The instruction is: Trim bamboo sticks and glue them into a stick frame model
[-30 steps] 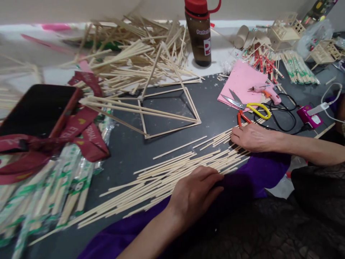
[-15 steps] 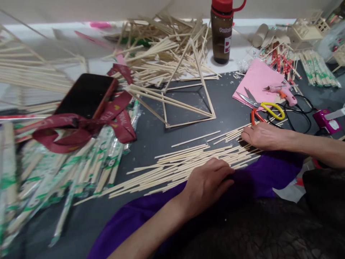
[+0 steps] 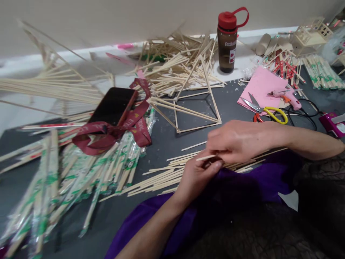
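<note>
My left hand [image 3: 198, 176] and my right hand [image 3: 234, 142] meet over a spread of loose thin wooden sticks [image 3: 164, 178] on the dark table. A short end of one wooden stick [image 3: 206, 157] shows between them, pointing left. The fingers of my right hand are curled round the stick. My left hand has its thumb and fingers closed beneath it; whether they grip the same stick is hidden. Behind the hands stands a frame of glued sticks [image 3: 198, 114], touched by neither hand. Purple cloth [image 3: 253, 180] lies below my hands.
Wrapped chopsticks [image 3: 78, 180], a phone [image 3: 113, 106] and a red lanyard [image 3: 94, 138] lie left. A bottle [image 3: 227, 46] stands behind, beside a large stick pile [image 3: 175, 68]. Scissors [image 3: 275, 114], pink paper [image 3: 258, 84], a glue gun [image 3: 288, 97] and its cable are right.
My right hand has moved left from the right end of the loose sticks to meet my left hand, and a stick now shows in it. The view has shifted, so things appear further right and lower.
</note>
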Action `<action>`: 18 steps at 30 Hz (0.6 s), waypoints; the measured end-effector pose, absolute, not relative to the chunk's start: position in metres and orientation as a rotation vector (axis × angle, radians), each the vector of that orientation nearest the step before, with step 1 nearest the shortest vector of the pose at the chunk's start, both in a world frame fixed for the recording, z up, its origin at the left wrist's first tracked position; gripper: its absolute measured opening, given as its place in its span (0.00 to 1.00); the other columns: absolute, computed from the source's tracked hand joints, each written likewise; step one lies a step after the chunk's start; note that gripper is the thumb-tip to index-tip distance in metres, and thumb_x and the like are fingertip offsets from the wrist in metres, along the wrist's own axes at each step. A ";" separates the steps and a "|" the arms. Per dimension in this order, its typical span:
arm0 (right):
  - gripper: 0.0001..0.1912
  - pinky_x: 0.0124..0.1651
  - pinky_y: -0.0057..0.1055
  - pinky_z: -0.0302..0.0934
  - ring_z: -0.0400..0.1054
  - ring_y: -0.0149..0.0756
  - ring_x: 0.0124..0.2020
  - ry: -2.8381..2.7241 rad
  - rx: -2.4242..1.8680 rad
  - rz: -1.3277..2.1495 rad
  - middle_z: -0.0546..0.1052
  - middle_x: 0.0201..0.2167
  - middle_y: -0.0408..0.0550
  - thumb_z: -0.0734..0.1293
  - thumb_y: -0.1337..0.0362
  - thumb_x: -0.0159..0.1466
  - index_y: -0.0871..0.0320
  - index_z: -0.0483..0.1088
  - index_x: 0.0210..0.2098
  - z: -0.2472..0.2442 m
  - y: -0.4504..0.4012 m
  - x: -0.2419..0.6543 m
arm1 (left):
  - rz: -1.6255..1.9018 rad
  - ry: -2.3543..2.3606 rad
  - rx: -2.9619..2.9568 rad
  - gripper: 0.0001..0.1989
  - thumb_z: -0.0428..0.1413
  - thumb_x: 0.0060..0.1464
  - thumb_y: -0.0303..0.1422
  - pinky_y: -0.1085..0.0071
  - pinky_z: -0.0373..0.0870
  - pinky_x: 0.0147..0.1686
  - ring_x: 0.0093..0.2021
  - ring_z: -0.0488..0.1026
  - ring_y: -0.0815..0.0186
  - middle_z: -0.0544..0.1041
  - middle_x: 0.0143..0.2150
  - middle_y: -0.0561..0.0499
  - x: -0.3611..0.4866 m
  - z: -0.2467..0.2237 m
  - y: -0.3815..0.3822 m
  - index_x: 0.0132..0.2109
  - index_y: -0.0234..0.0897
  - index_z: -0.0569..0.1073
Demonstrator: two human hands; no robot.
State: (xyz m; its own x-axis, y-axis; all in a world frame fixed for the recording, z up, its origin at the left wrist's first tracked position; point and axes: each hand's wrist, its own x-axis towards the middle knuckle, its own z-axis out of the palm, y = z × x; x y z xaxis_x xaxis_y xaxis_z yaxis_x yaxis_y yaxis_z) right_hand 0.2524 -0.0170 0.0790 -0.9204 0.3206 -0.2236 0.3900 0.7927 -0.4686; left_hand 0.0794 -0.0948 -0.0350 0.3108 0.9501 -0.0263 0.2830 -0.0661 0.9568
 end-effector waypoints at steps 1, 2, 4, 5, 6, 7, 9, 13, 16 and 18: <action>0.08 0.32 0.28 0.50 0.64 0.29 0.31 2.895 0.539 -0.894 0.77 0.32 0.48 0.64 0.73 0.64 0.65 0.76 0.37 0.080 -0.014 0.246 | 0.870 1.205 1.479 0.10 0.61 0.53 0.36 0.73 0.68 0.26 0.26 0.73 0.66 0.76 0.22 0.52 0.078 -0.036 -0.094 0.25 0.37 0.76; 0.08 0.33 0.27 0.51 0.64 0.28 0.32 2.931 0.529 -0.982 0.77 0.32 0.47 0.64 0.75 0.63 0.65 0.76 0.37 0.079 -0.011 0.240 | 0.916 1.230 1.396 0.11 0.63 0.50 0.37 0.73 0.68 0.25 0.25 0.72 0.66 0.76 0.21 0.52 0.077 -0.038 -0.094 0.25 0.37 0.76; 0.08 0.33 0.26 0.51 0.64 0.27 0.30 2.972 0.570 -1.074 0.77 0.30 0.46 0.64 0.75 0.60 0.65 0.76 0.35 0.072 -0.006 0.229 | 0.989 1.266 1.274 0.12 0.65 0.45 0.40 0.72 0.67 0.23 0.22 0.69 0.67 0.75 0.20 0.51 0.075 -0.040 -0.094 0.24 0.36 0.77; 0.08 0.32 0.26 0.51 0.63 0.27 0.29 2.977 0.601 -1.084 0.76 0.29 0.45 0.64 0.75 0.60 0.65 0.76 0.34 0.067 -0.005 0.224 | 0.999 1.279 1.244 0.13 0.65 0.45 0.40 0.72 0.67 0.23 0.21 0.69 0.67 0.75 0.19 0.51 0.075 -0.040 -0.094 0.22 0.35 0.77; 0.07 0.32 0.26 0.51 0.63 0.27 0.29 2.978 0.620 -1.086 0.76 0.29 0.45 0.64 0.74 0.60 0.65 0.76 0.34 0.062 -0.005 0.220 | 1.004 1.289 1.233 0.13 0.64 0.45 0.39 0.72 0.67 0.23 0.22 0.69 0.67 0.75 0.19 0.51 0.074 -0.040 -0.093 0.21 0.35 0.76; 0.07 0.32 0.27 0.51 0.63 0.28 0.29 2.983 0.626 -1.085 0.76 0.28 0.46 0.64 0.74 0.60 0.65 0.75 0.33 0.058 -0.005 0.216 | 1.006 1.298 1.235 0.13 0.64 0.45 0.38 0.72 0.68 0.24 0.22 0.70 0.66 0.75 0.19 0.50 0.074 -0.039 -0.092 0.19 0.35 0.76; 0.09 0.34 0.27 0.52 0.63 0.29 0.31 3.002 0.623 -1.061 0.76 0.30 0.47 0.63 0.75 0.61 0.66 0.76 0.34 0.052 -0.006 0.211 | 1.005 1.309 1.251 0.14 0.62 0.45 0.37 0.72 0.68 0.25 0.23 0.71 0.66 0.74 0.18 0.50 0.073 -0.037 -0.090 0.17 0.36 0.75; 0.11 0.38 0.29 0.54 0.64 0.32 0.35 3.023 0.743 -0.917 0.77 0.35 0.51 0.61 0.73 0.64 0.66 0.76 0.38 0.053 -0.010 0.213 | 1.007 1.265 1.202 0.16 0.62 0.47 0.38 0.73 0.69 0.25 0.21 0.71 0.68 0.76 0.19 0.50 0.074 -0.030 -0.087 0.17 0.36 0.75; 0.10 0.38 0.29 0.54 0.65 0.32 0.36 3.042 0.898 -0.881 0.76 0.36 0.52 0.61 0.73 0.64 0.66 0.75 0.39 0.055 -0.012 0.222 | 0.980 1.214 1.160 0.15 0.62 0.49 0.39 0.72 0.71 0.25 0.22 0.73 0.67 0.79 0.22 0.48 0.077 -0.024 -0.086 0.21 0.36 0.77; 0.10 0.37 0.28 0.54 0.65 0.30 0.35 3.088 0.962 -0.887 0.76 0.35 0.51 0.61 0.74 0.63 0.66 0.74 0.39 0.053 -0.012 0.230 | 0.994 1.196 1.122 0.12 0.63 0.49 0.39 0.72 0.72 0.24 0.24 0.74 0.66 0.81 0.25 0.47 0.078 -0.023 -0.086 0.25 0.35 0.80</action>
